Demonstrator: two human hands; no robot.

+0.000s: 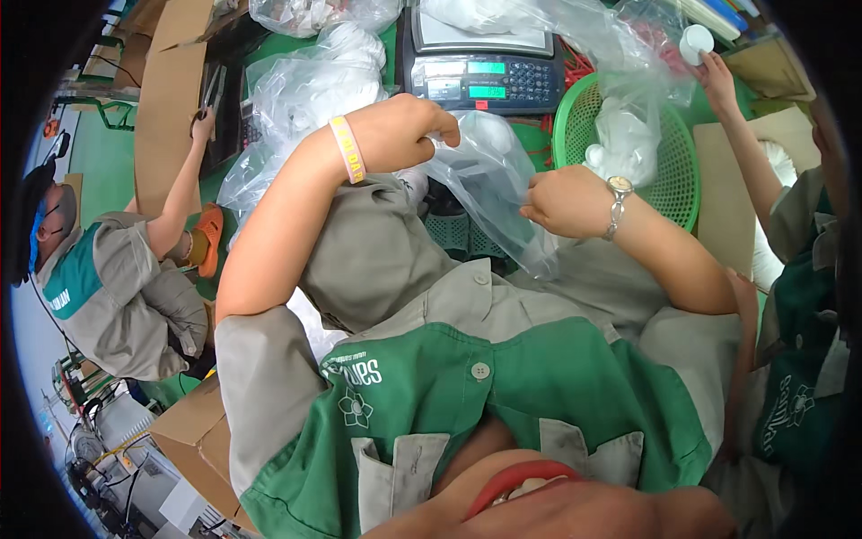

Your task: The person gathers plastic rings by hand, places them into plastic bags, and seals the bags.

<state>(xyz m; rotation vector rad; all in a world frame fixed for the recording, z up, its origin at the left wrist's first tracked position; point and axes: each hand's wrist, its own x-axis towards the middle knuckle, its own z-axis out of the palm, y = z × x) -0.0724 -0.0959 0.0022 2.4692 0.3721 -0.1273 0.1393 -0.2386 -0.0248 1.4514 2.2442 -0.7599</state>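
Hold the clear plastic bag point(492, 180) evenly spread in front of the scale point(485, 79), the right hand point(575, 199) pinched on its edge, the left hand point(397, 133) curled at its opposite side, grip indeterminable.

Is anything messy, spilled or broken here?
Nothing is clearly spilled or broken. Loose red strands poke out between the scale and the green basket, which looks a bit untidy. The clear bag between the left hand and right hand is wrinkled, but thin plastic does that.
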